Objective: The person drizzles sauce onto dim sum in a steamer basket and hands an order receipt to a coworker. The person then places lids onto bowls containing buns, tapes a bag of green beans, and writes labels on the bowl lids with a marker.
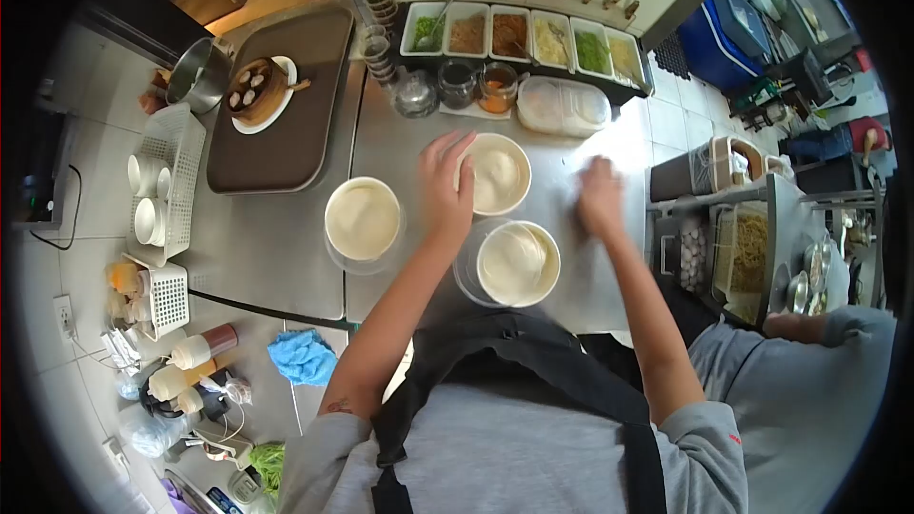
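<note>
Three round bowls with pale, creamy contents stand on the steel counter: a left bowl (364, 219), a back bowl (499, 174) and a front bowl (517, 264). Clear lids or dishes show under the left and front ones. My left hand (449, 181) is at the left side of the back bowl, its fingers apart near the rim; whether they touch it I cannot tell. Over the counter to the right of the bowls is my right hand (599, 198), blurred by motion, its fingers too smeared to read.
Behind the bowls are topping trays (510, 35), jars (498, 88) and a clear lidded container (563, 107). A brown tray (286, 148) with a dumpling steamer (256, 92) lies at left. White baskets (187, 181) line the left edge. Another person (800, 400) stands close at right.
</note>
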The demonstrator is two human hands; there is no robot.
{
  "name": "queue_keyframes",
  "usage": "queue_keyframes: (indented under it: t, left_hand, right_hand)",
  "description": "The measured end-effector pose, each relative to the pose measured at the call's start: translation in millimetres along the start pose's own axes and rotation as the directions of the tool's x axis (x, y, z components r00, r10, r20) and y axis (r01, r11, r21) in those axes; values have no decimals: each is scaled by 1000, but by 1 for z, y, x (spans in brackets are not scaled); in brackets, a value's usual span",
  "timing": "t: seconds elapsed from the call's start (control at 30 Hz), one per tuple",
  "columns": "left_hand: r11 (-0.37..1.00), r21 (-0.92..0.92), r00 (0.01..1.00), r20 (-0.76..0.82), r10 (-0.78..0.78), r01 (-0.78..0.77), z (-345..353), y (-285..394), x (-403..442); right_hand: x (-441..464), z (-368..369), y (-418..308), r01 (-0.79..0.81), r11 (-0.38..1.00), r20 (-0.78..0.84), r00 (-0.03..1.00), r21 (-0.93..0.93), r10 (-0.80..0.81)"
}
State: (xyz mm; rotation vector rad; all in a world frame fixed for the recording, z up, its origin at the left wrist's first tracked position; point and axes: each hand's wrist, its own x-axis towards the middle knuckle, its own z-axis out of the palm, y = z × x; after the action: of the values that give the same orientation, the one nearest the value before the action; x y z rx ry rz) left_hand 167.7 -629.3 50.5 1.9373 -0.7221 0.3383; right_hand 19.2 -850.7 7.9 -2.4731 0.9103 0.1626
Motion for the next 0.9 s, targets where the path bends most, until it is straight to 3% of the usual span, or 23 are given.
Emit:
queue_keyframes:
  t: [0.03, 0.07, 0.1, 0.17, 0.23, 0.3, 0.37, 0.47, 0.57, 0.7, 0.8, 0.83, 0.87, 0.9]
  left_hand:
    - [999, 10, 999, 17, 40, -40, -18, 8, -7]
    - [998, -43, 997, 57, 52, -50, -34, 5, -18]
    - [994, -97, 993, 97, 69, -59, -48, 1, -31]
    - [975, -169, 983, 141, -120, 143, -67, 1, -60]
    - [924, -224, 942, 205, -265, 309, -68, -1, -79]
    - [866, -245, 888, 274, -369, 435, -69, -4, -94]
    - [844, -272, 867, 340, -365, 462, -69, 0, -99]
    - [851, -269, 865, 365, -344, 452, -68, 7, -102]
    - [873, -250, 878, 357, -319, 419, -75, 8, -103]
    - [875, -222, 875, 341, -343, 429, -87, 6, -112]
    - [872, -167, 854, 356, -381, 459, -95, 4, -122]
    - [870, -180, 857, 348, -381, 459, -98, 4, -125]
    - [867, -193, 860, 342, -380, 459, -101, 4, -128]
    - [864, -209, 863, 334, -378, 459, -101, 3, -129]
  right_hand:
    - [-1, -1, 38, -196, 877, -148, 978, -438, 145]
    - [0, 5, 75, -347, 929, -596, 776, -128, 207]
    - [-10, 0, 91, -326, 924, -670, 734, -198, 116]
    - [-31, -2, 85, -183, 942, -673, 737, -281, -58]
    - [-44, 4, 55, -22, 943, -504, 849, -332, -158]
    - [-46, 18, 22, 161, 958, -442, 860, -239, -255]
    - [-31, 28, 6, 283, 952, -456, 837, -113, -303]
    - [0, 33, -5, 87, 990, -480, 877, 114, -22]
    - [14, 34, -13, 35, 999, -608, 794, 18, -17]
    - [25, 40, -11, 114, 993, -592, 799, -24, -106]
    - [36, 34, 9, 84, 973, -543, 817, -216, -192]
    - [43, 25, 34, -70, 972, -519, 853, -224, -58]
    - [39, 9, 59, -347, 886, -529, 836, -308, 144]
    - [27, -19, 82, -486, 826, -442, 831, -286, 336]
